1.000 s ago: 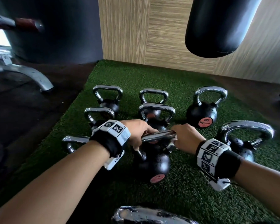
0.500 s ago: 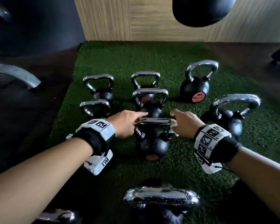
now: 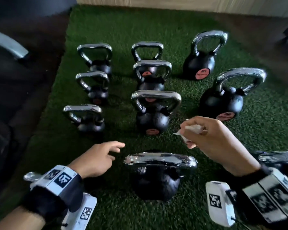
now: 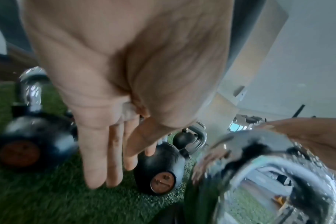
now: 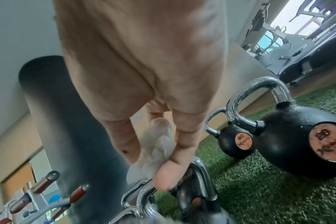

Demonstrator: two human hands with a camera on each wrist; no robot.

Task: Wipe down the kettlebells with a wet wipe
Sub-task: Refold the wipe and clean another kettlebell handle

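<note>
Green turf mat (image 3: 264, 123) against wood-panelled wall, dark floor to left. Kettlebells stand in rows on mat, chrome handles up. My right hand (image 3: 211, 140) pinches crumpled wet wipe (image 3: 192, 129) between thumb and fingers, above turf, touching no bell. My left hand (image 3: 96, 159) empty, fingers relaxed, just beside nearest kettlebell (image 3: 158, 176). Judgement: between bells; next move calls for steadying that beaded handle with left, wiping with right. Middle-row kettlebell (image 3: 154, 113) close ahead; tight spacing limits access to bell sides.
</note>
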